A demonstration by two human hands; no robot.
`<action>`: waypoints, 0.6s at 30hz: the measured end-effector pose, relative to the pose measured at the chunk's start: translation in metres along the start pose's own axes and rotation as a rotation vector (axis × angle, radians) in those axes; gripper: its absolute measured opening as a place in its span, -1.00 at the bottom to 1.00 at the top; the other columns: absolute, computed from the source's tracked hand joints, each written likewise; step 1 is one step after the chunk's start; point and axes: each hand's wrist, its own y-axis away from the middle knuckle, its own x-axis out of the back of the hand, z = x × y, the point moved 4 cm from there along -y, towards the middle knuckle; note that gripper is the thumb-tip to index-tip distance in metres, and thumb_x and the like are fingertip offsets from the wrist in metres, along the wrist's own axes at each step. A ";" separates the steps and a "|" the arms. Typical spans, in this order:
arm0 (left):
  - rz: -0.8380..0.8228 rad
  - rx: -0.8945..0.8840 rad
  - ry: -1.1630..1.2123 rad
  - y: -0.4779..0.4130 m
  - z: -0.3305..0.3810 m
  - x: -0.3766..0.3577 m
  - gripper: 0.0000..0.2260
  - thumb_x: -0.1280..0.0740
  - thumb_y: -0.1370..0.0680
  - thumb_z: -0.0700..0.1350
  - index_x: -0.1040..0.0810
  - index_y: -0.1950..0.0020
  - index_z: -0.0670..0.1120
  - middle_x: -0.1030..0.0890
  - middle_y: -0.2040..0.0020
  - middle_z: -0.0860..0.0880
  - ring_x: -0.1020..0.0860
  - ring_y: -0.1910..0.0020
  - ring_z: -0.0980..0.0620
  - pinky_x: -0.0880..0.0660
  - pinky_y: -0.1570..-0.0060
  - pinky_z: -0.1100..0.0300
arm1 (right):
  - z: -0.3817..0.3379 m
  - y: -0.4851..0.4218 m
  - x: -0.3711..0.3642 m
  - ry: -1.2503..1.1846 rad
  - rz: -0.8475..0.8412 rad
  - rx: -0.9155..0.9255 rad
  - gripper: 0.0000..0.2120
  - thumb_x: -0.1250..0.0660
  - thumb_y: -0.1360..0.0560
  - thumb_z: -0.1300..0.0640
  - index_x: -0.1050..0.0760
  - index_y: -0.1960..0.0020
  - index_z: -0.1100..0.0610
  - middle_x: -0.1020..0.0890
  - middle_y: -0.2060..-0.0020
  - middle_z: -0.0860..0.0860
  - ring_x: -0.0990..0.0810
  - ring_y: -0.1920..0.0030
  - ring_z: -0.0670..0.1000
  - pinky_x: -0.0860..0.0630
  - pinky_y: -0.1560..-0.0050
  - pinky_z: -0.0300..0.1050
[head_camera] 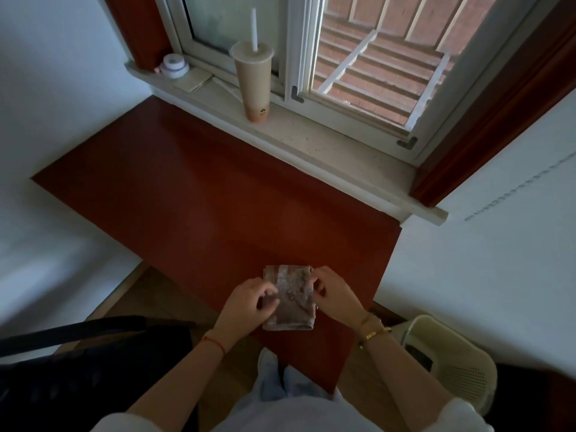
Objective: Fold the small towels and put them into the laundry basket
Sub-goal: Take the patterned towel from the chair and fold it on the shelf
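A small brown-and-cream towel (291,299) lies folded into a compact rectangle near the front edge of the dark red table (199,194). My left hand (249,300) rests on its left edge with the fingers curled over the cloth. My right hand (332,293) pinches its upper right corner. A cream plastic laundry basket (455,366) with a perforated wall stands on the floor to the right of the table, below my right forearm; its inside is mostly hidden.
A tall drink cup with a straw (254,79) and a small round jar (174,65) stand on the pale window sill (327,148) behind the table. A dark chair (78,353) is at the lower left. White walls close in on both sides.
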 end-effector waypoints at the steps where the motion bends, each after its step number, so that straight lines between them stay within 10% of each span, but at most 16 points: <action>1: 0.054 0.035 -0.003 -0.007 -0.001 0.005 -0.83 -0.34 -0.56 -0.01 -0.57 -0.13 0.01 -0.56 0.02 0.11 -0.51 -0.01 0.15 -0.53 -0.05 0.10 | -0.001 -0.006 0.005 0.009 0.079 -0.044 -0.80 -0.25 -0.52 0.16 -0.51 -0.13 0.03 -0.49 -0.07 -0.08 -0.51 -0.03 -0.08 -0.54 -0.04 -0.15; 5: -0.046 0.275 -0.050 -0.035 -0.011 0.007 -0.48 -0.33 -0.58 0.03 -0.32 -0.50 -0.07 -0.40 -0.37 -0.05 -0.37 -0.37 -0.07 -0.45 -0.29 0.06 | -0.002 -0.028 0.005 0.107 -0.011 -0.246 -0.59 -0.27 -0.55 0.06 -0.39 -0.37 0.10 -0.41 -0.27 0.08 -0.38 -0.29 0.12 -0.46 -0.25 -0.03; 10: -0.153 0.313 -0.077 -0.052 -0.016 -0.003 -0.55 -0.41 -0.52 0.02 -0.41 -0.36 -0.07 -0.35 -0.28 -0.11 -0.36 -0.31 -0.11 -0.44 -0.23 0.07 | -0.009 -0.036 -0.008 0.150 -0.067 -0.289 -0.61 -0.29 -0.48 0.18 -0.38 -0.28 0.19 -0.39 -0.22 0.16 -0.38 -0.23 0.19 -0.41 -0.23 0.00; 18: -0.115 0.269 0.187 -0.048 -0.012 0.006 -0.76 -0.47 -0.46 -0.11 -0.48 -0.04 -0.06 -0.58 0.04 0.05 -0.59 0.02 0.05 -0.43 0.24 0.39 | -0.003 -0.001 -0.007 -0.309 0.074 -0.404 -0.72 -0.35 -0.44 0.21 -0.33 -0.07 0.09 -0.53 0.16 -0.02 -0.48 0.33 -0.13 -0.40 0.47 -0.37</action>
